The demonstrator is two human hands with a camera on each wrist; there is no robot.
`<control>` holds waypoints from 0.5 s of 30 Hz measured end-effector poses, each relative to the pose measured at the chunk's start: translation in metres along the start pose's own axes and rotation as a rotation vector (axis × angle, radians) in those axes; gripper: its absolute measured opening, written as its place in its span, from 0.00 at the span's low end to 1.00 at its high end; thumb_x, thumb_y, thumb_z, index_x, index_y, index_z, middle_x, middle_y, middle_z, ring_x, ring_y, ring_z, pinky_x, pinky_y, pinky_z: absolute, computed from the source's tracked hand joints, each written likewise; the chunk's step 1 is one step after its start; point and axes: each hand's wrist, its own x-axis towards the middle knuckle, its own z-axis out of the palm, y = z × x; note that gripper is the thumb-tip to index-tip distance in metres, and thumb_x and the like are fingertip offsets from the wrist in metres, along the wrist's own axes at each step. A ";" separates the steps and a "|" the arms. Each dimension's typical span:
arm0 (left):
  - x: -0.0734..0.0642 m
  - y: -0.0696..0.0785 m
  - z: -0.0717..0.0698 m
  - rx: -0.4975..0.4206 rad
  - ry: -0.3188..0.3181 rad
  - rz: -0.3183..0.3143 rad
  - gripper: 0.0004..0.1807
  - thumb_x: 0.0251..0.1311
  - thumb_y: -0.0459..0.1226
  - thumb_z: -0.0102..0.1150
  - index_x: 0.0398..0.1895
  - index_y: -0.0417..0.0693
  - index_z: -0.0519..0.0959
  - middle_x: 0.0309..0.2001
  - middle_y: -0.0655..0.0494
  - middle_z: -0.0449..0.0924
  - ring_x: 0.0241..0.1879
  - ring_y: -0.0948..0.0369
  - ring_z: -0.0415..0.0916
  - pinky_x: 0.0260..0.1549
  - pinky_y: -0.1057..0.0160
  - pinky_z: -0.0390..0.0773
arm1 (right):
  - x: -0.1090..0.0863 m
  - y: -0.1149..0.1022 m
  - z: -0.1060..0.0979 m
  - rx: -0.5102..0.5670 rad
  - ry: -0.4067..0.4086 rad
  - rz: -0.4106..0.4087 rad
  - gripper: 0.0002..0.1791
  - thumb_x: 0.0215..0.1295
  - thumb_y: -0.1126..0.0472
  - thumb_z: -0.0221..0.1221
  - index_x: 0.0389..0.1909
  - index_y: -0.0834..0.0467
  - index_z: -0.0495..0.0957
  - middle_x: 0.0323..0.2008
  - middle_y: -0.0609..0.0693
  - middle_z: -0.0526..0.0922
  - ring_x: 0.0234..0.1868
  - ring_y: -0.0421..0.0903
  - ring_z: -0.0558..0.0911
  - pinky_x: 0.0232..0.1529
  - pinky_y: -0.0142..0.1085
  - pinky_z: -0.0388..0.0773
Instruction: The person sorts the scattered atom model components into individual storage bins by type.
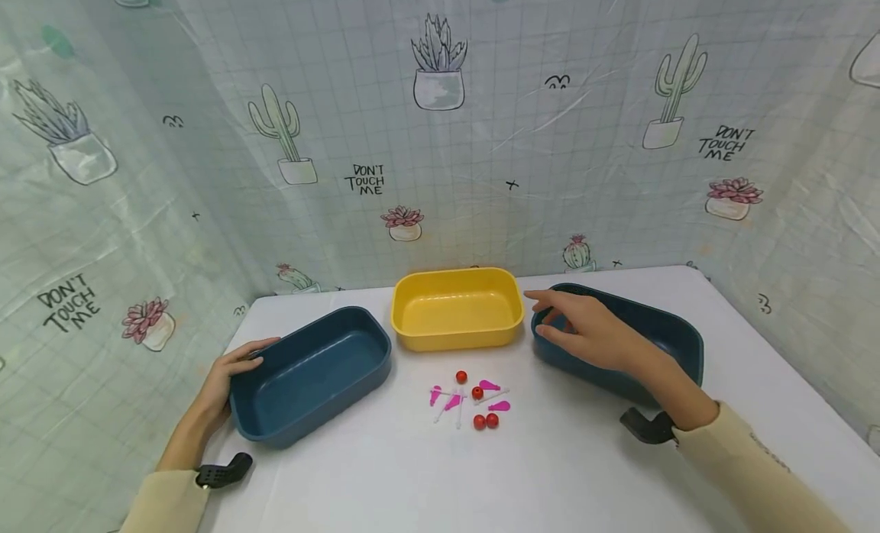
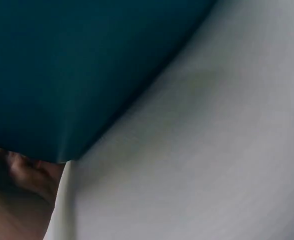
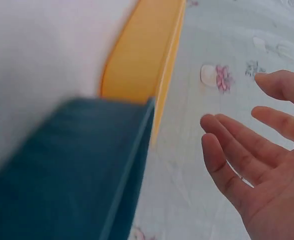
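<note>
My left hand grips the left end of a dark blue bin, its fingers at the rim. In the left wrist view that blue bin fills the upper left, and part of the hand shows below it. My right hand hovers over the near left part of a second dark blue bin. Its fingers are relaxed and apart, with nothing between them, as the right hand in the right wrist view also shows. A yellow bin stands between the two blue ones.
Several red beads, flat pink pieces and thin white sticks lie scattered on the white table before the yellow bin. Behind the bins hangs a patterned curtain, which also runs along both sides.
</note>
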 end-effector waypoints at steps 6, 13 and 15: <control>-0.003 -0.006 0.001 -0.253 -0.068 -0.021 0.28 0.81 0.35 0.42 0.81 0.47 0.58 0.73 0.74 0.69 0.64 0.80 0.71 0.58 0.75 0.75 | 0.008 -0.013 0.025 0.065 -0.084 0.024 0.23 0.74 0.58 0.60 0.68 0.51 0.75 0.50 0.47 0.87 0.43 0.40 0.81 0.41 0.30 0.81; -0.005 -0.007 0.008 -0.373 -0.056 -0.026 0.27 0.81 0.35 0.39 0.80 0.50 0.61 0.75 0.71 0.68 0.66 0.77 0.72 0.59 0.73 0.77 | 0.016 -0.017 0.054 0.120 -0.252 0.066 0.16 0.71 0.58 0.64 0.56 0.57 0.83 0.45 0.46 0.88 0.44 0.40 0.83 0.45 0.30 0.84; -0.005 -0.006 0.011 -0.366 -0.057 -0.020 0.27 0.81 0.34 0.39 0.80 0.50 0.61 0.76 0.69 0.67 0.66 0.76 0.71 0.60 0.73 0.76 | 0.018 -0.015 0.059 0.129 -0.275 0.079 0.15 0.70 0.58 0.65 0.54 0.57 0.84 0.45 0.46 0.88 0.44 0.40 0.83 0.45 0.31 0.84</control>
